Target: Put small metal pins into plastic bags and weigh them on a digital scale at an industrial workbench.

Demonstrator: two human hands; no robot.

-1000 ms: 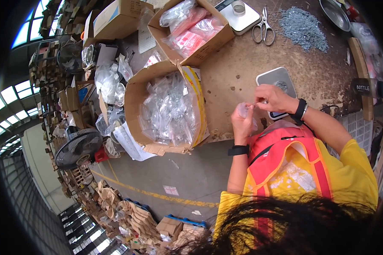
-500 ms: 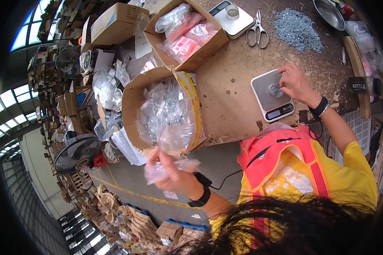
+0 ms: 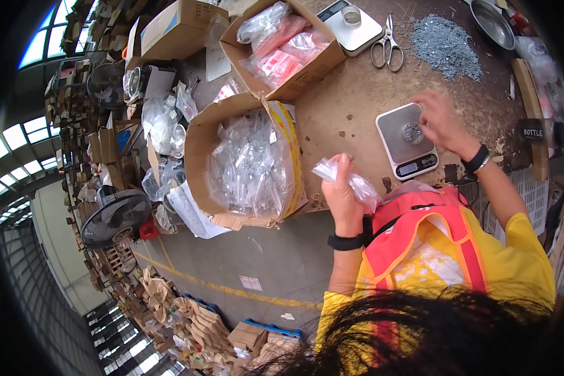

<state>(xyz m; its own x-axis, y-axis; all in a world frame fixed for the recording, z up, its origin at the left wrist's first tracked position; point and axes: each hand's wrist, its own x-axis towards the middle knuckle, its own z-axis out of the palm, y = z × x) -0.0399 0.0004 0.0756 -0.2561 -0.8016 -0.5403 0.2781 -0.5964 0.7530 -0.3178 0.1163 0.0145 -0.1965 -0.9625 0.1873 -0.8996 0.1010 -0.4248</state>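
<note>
My left hand [image 3: 341, 197] is closed on a bunch of clear plastic bags [image 3: 365, 191], held upright in front of the table's near edge. My right hand [image 3: 443, 127] hovers beside a small round dish [image 3: 412, 133] with small metal pieces in it. Its fingers are smeared by motion. Under the dish sits a small digital scale [image 3: 393, 130] with a grey plate and a dark display. To the left stands an open cardboard box [image 3: 200, 135] with filled clear bags [image 3: 247, 166] inside.
Beyond the scale lie a pile of small screws [image 3: 446, 47], scissors [image 3: 387, 51] and a second scale [image 3: 365, 34] bearing a round container. A carton of red and clear bags [image 3: 307, 72] stands at the back. A metal bowl [image 3: 492, 24] is at far right, a fan [image 3: 116, 216] at left.
My left hand has moved right, from beside the open box to near the scale, with plastic bags in it. The bag seen over the box is gone from there. My right hand has shifted slightly.
</note>
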